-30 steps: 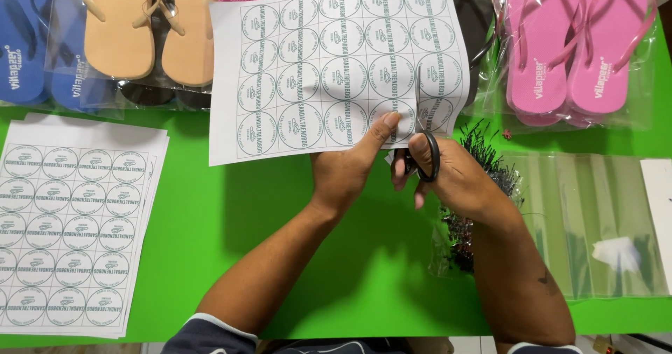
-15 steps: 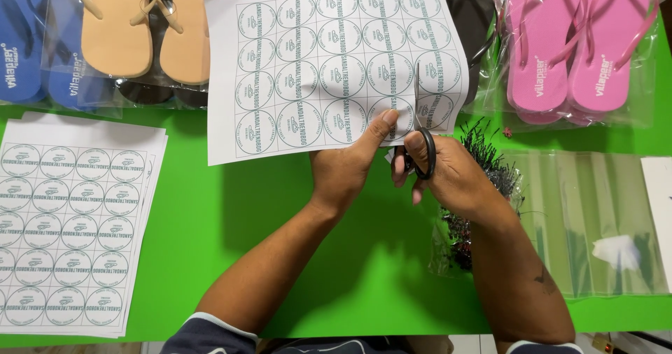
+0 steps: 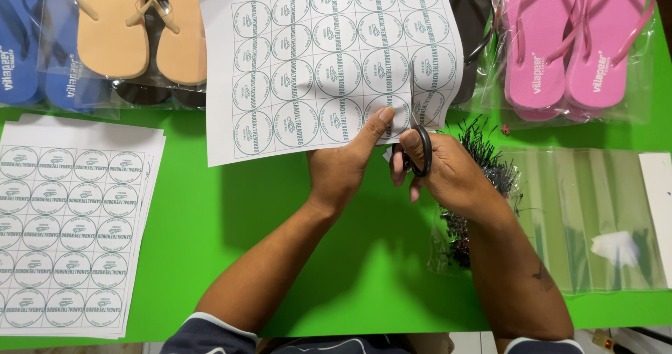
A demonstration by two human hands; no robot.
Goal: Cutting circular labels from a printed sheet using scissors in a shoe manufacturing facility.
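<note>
Two hands work over the green table (image 3: 210,256). The left hand (image 3: 346,165) pinches the lower edge of a printed label sheet (image 3: 322,60), thumb on top near the bottom right corner, fingers hidden beneath, so the sheet is held up and tilted above the table. The right hand (image 3: 448,172) is closed through the black loops of a pair of scissors (image 3: 413,151), whose blades point up into the sheet's lower right edge; whether the blades are apart or together cannot be told, as the paper hides them.

The sheet is thin paper, light and floppy, and it looks likely to sag or tear if held far from the cut, so a pinch just beside the cutting line, as here, seems the steadiest hold.

A stack of label sheets (image 3: 70,228) lies flat at the left. Bagged flip-flops line the far edge: blue (image 3: 21,39), tan (image 3: 140,25) and pink (image 3: 574,46). Clear plastic bags (image 3: 581,214) lie at the right, beside a heap of black tag fasteners (image 3: 483,165).
</note>
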